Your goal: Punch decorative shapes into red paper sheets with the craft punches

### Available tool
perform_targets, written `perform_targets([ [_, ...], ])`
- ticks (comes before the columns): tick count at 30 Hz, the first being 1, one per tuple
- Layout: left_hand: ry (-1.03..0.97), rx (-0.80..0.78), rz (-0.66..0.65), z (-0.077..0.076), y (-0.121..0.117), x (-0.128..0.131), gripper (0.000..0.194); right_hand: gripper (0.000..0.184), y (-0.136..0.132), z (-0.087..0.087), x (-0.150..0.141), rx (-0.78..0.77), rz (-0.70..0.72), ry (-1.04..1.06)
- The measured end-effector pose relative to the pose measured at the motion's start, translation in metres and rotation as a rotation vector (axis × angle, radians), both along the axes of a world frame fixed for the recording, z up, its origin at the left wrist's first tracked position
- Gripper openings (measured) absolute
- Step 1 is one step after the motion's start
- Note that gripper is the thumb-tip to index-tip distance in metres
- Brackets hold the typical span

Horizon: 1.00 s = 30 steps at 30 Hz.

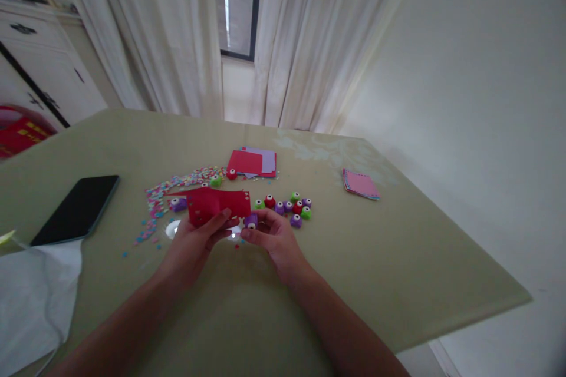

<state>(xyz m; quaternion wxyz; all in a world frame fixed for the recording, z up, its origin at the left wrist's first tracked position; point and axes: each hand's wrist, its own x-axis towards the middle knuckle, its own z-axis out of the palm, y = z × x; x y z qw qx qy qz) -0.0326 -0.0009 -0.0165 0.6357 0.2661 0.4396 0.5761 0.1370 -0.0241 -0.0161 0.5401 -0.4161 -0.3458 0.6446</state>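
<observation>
My left hand (197,241) grips a sheet of red paper (219,203) along its near edge, thumb on top. Small punched holes dot the sheet's edges. Between the thumb and fingers of my right hand (276,238) is a small purple craft punch (250,221) with a white round button. It sits at the sheet's lower right corner; whether the paper is inside its slot I cannot tell. Just beyond my right hand stand several red, green and purple punches, among them a purple one (296,221). Another purple punch (178,204) lies left of the sheet.
Colourful paper confetti (177,182) is spread at the left. A stack of red and lilac paper (247,162) lies further back, a pink paper stack (361,183) to the right. A black tablet (77,209) and a white cloth (39,300) lie on the left of the table (398,259).
</observation>
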Motion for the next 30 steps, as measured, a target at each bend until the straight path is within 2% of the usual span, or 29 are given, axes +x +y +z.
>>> perform_targets([
  [7, -0.043, -0.028, -0.002, 0.0004, -0.0001, 0.0005, 0.043, 0.044, 0.0001, -0.0014, -0.0017, 0.032, -0.019, -0.011],
  [11, -0.006, -0.002, -0.031, -0.0013, -0.0003, -0.0002, 0.046, 0.041, 0.0002, -0.0025, -0.003, 0.046, -0.036, -0.019],
  [16, 0.049, 0.014, 0.0, -0.0005, -0.0005, 0.0, 0.043, 0.039, -0.0002, -0.0036, -0.002, 0.012, -0.043, 0.002],
  [21, 0.093, 0.033, -0.041, 0.0002, -0.0008, 0.0004, 0.04, 0.037, 0.0001, -0.0029, -0.0012, 0.016, -0.055, 0.021],
  [30, 0.002, 0.007, -0.041, -0.0031, -0.0006, -0.0003, 0.044, 0.038, 0.0011, -0.0016, 0.0, -0.005, 0.015, 0.095],
])
